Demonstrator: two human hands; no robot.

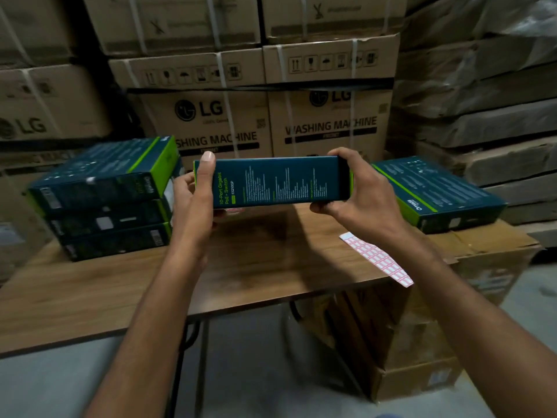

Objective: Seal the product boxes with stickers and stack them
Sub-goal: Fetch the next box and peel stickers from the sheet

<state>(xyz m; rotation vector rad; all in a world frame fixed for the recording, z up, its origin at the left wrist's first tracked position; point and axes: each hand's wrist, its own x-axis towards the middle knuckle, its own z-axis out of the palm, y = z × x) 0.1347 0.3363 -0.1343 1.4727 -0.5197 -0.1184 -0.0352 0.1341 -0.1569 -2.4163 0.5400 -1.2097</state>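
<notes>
I count: one stack [102,200] of three boxes, far left on the desk [90,291]; one held box [280,182] above desk centre, left hand [196,203] and right hand [358,194] fingers curled round its ends; one sticker sheet [376,257], near right; one flat box [437,191], far right.

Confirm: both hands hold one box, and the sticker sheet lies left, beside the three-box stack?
No. The head view shows the sticker sheet on the table's right side, away from the stack; left hand and right hand do hold the box.
</notes>
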